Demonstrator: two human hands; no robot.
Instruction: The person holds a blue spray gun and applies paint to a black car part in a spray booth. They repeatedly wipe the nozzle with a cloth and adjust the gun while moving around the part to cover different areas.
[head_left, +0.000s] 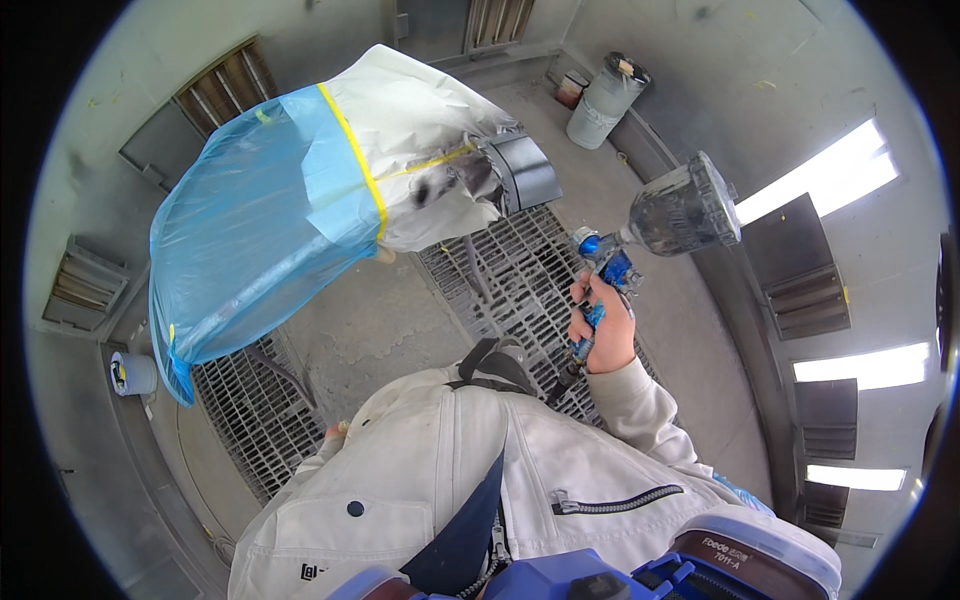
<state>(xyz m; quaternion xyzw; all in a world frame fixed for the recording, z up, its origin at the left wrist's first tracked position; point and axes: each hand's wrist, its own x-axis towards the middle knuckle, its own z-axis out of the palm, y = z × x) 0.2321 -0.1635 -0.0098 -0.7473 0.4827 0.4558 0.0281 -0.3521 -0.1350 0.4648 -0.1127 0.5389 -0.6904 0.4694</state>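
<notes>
My right hand (612,325) is wrapped round the handle of a blue spray gun (615,268). A dark, paint-smeared paint cup (685,210) sits on the gun, tilted away to the right. Left of the gun is a glossy dark grey panel (528,172) at the end of a large masked body. White masking paper (400,110), spotted with grey paint, borders that panel. Blue plastic film (270,215) covers the rest, joined to the paper by yellow tape (352,155). Only a sliver of my left hand (338,430) shows past my jacket, with its fingers hidden.
Floor gratings (520,270) lie under and beside the masked body. A grey drum (608,100) and a small can (572,90) stand by the far wall. At the left wall is a white bucket (135,374). Bright lights (865,365) and vents line the right wall.
</notes>
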